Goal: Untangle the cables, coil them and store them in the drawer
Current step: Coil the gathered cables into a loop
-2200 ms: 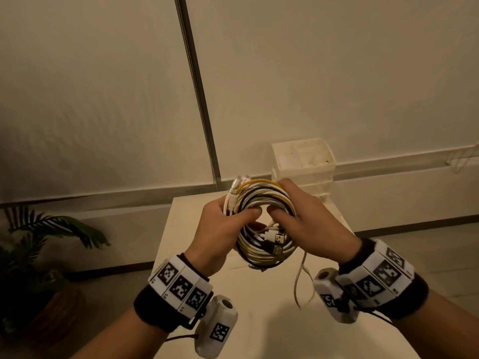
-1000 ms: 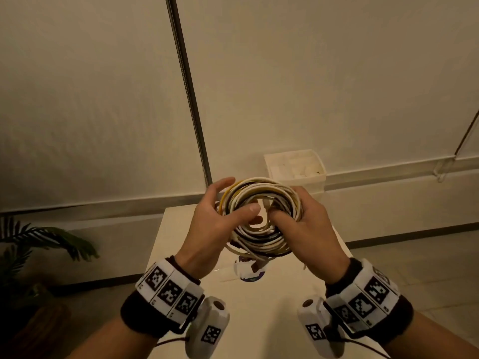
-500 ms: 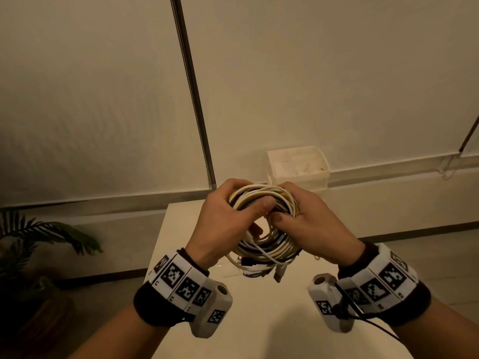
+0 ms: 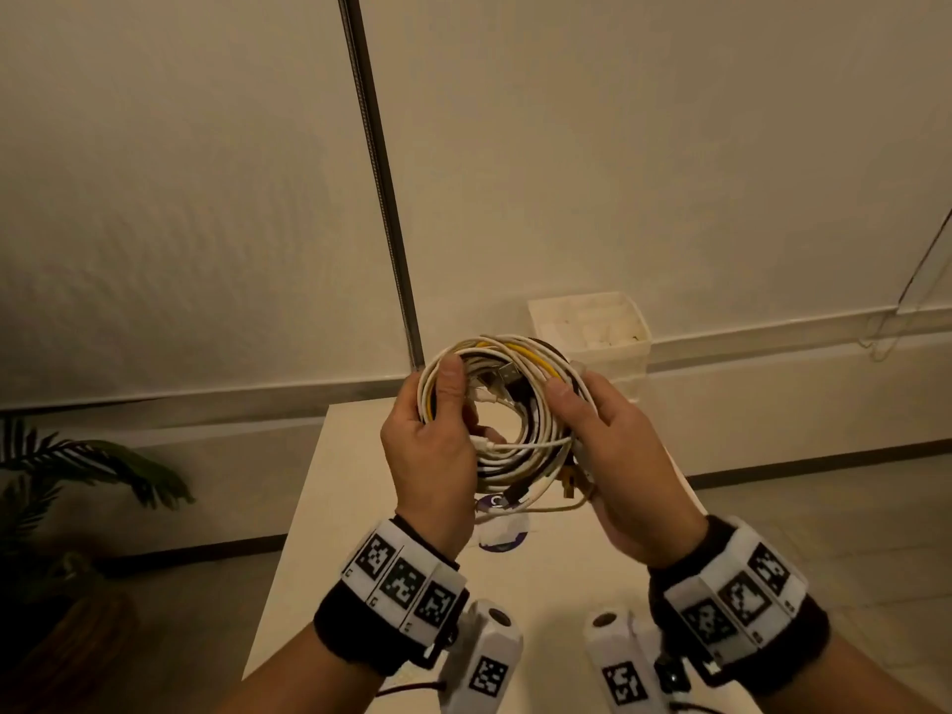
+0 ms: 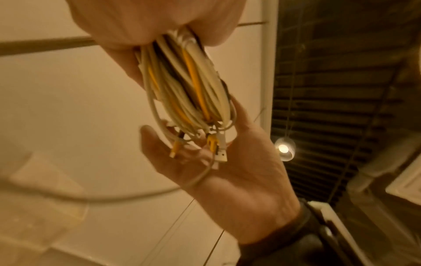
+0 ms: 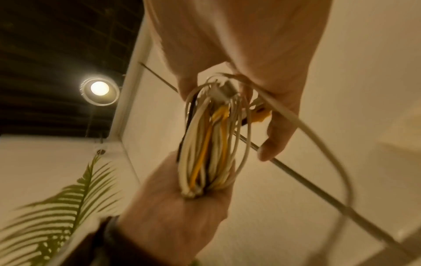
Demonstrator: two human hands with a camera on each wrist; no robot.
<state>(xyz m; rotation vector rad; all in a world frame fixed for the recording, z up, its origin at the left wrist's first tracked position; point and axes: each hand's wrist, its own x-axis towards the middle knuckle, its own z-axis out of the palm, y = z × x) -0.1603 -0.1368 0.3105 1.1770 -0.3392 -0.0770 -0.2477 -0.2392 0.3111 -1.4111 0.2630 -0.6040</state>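
Note:
A coil of white, yellow and black cables (image 4: 520,456) is held upright above the white table (image 4: 360,507), its opening facing me. My left hand (image 4: 448,399) grips its left side, thumb across the front strands. My right hand (image 4: 574,404) grips the right side, thumb on the front and fingers behind. In the left wrist view the coil (image 5: 189,86) stands edge-on and several plugs (image 5: 218,147) lie in the right palm. The right wrist view shows the coil (image 6: 205,153) seated in the left palm, with one loose white strand (image 6: 318,144) looping outward. The white drawer unit (image 4: 587,327) stands behind the coil.
A small purple and white object (image 4: 497,530) lies on the table under the coil. A thin metal pole (image 4: 381,198) runs up the wall behind. A potted palm (image 4: 77,471) stands on the floor to the left of the table.
The coil has been turned from a tight bundle to a wider ring facing me. My hands have moved apart to its two sides. The white end that hung below is gathered in.

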